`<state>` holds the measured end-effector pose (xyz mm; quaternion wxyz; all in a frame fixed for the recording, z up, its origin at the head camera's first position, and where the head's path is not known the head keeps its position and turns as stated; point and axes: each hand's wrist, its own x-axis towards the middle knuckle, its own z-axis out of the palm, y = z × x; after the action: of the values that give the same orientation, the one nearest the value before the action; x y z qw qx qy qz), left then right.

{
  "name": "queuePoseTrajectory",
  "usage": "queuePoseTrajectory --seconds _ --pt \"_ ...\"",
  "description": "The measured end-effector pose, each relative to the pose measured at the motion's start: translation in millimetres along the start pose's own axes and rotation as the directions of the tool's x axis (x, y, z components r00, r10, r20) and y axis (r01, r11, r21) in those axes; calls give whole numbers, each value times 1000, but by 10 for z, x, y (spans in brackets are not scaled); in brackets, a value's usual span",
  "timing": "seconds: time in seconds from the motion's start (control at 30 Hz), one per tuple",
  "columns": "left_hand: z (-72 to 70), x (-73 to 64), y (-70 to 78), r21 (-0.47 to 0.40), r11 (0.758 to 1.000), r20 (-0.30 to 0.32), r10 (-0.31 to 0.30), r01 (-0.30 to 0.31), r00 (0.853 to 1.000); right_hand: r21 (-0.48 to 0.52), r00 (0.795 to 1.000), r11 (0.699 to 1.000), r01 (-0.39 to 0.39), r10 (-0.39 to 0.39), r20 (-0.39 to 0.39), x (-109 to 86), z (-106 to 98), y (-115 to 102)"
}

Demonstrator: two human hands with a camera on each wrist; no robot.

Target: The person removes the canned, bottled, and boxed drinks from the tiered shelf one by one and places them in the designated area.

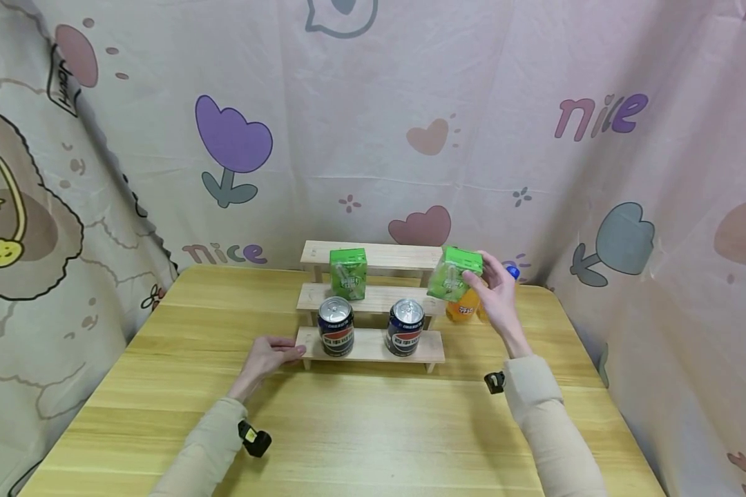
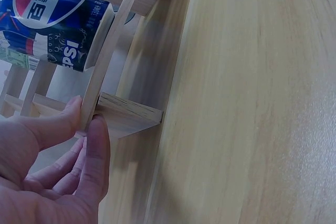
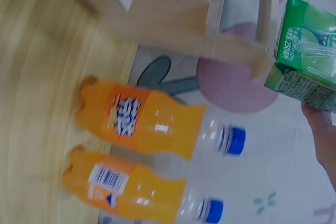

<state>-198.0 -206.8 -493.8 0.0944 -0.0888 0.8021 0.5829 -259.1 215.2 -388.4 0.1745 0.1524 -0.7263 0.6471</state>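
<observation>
A three-tier wooden shelf (image 1: 373, 345) stands on the table. My left hand (image 1: 272, 355) pinches the left end of its lowest board between thumb and fingers, as the left wrist view also shows. My right hand (image 1: 499, 293) holds a green juice box (image 1: 454, 274), tilted, in the air by the right end of the middle board. Another green juice box (image 1: 348, 274) stands upright on the left of the middle board. Two dark blue Pepsi cans stand on the lowest board, a left can (image 1: 336, 327) and a right can (image 1: 405, 328).
Two orange soda bottles with blue caps, one nearer the shelf (image 3: 142, 119) and one farther (image 3: 128, 184), stand right of the shelf, partly behind my right hand in the head view. A printed curtain (image 1: 348, 138) hangs behind the wooden table (image 1: 373, 428).
</observation>
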Motion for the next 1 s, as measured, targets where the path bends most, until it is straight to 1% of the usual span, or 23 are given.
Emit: queuePoseTrajectory --seconds 0.1,0.3,0.43,0.67,0.87,1.0 --pt "-1 2 2 16 1000 -6 -1 1 1000 10 1000 1000 24 -24 -16 -29 -105 29" --pt "3 6 0 34 999 -16 0 1 1000 36 999 999 27 -25 -40 -104 -341 96" --pt "6 8 -4 21 1000 -14 2 -2 1000 64 999 998 11 -8 -47 -170 -521 168" --pt "4 2 6 8 1000 -12 0 0 1000 150 996 989 -14 27 -80 -274 -797 324" --pt "6 -4 13 18 1000 -17 -13 13 1000 181 992 982 -43 63 -107 -350 -957 467" --pt "11 -14 22 16 1000 -18 -13 13 1000 194 990 978 -75 97 -104 -404 -1025 545"
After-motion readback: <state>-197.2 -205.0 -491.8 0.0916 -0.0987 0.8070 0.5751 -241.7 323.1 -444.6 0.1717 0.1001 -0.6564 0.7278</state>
